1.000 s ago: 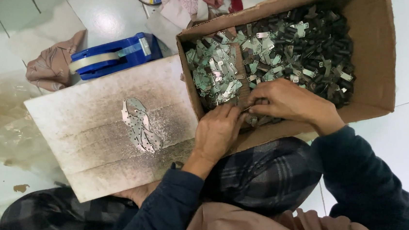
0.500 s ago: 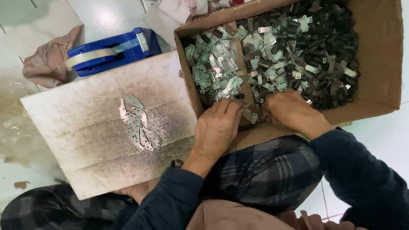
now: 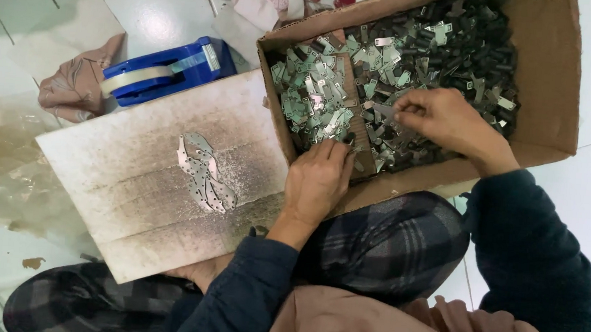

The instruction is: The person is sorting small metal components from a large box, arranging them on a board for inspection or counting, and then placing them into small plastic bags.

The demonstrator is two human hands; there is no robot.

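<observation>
My left hand (image 3: pixel 319 182) rested curled on the cardboard box (image 3: pixel 547 87) edge; whether it held a piece I couldn't tell. My right hand (image 3: pixel 436 117) pinched metal pieces (image 3: pixel 388 61) inside. Only a short row (image 3: pixel 205 173) lay on the board (image 3: pixel 132 181); most remained boxed.

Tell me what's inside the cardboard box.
The cardboard box holds a heap of small metal pieces, silvery and dark. Both hands, left hand and right hand, reach in. The box bottom is covered.
</observation>
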